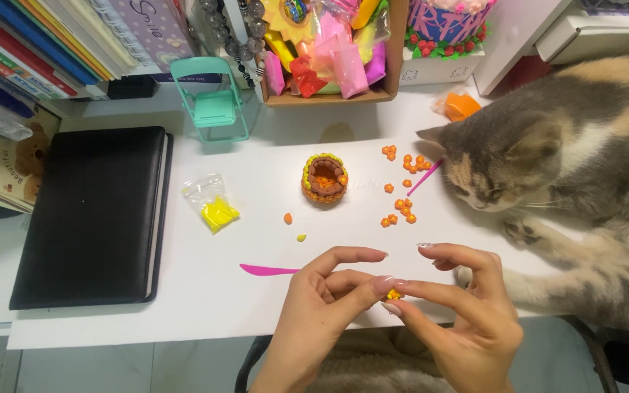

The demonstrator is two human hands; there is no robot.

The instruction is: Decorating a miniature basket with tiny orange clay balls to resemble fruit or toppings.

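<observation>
Head camera looks straight down on a white worktop [205, 291], and both hands are pinched together near the front edge over a tiny yellow-orange clay flower [394, 295]. Left hand [322, 306] has thumb and fingers curled in narrow, right hand [467, 306] grips the little piece between thumb and fingertip, other fingers fanned up. Packaging-wise: a small clear bag with yellow clay [212, 204] lies flat left of centre, and a brown cardboard box [329, 51] at the back is stuffed with pink, red and yellow clay packets. Another orange packet [461, 106] sits near the cat's ear. A pink plastic knife [267, 270] lies just left of the hands. Middle of the worktop has a small brown clay basket [325, 178] with a yellow-dotted rim, and a scatter of orange clay flowers [402, 185] to its right, plus a pink stick tool [424, 177]. A calico cat [569, 160] sprawls along the right side, paw near the right hand. Black notebook [92, 215] on the left, mint toy folding chair [212, 98] behind it, books [45, 36] stacked top left.
</observation>
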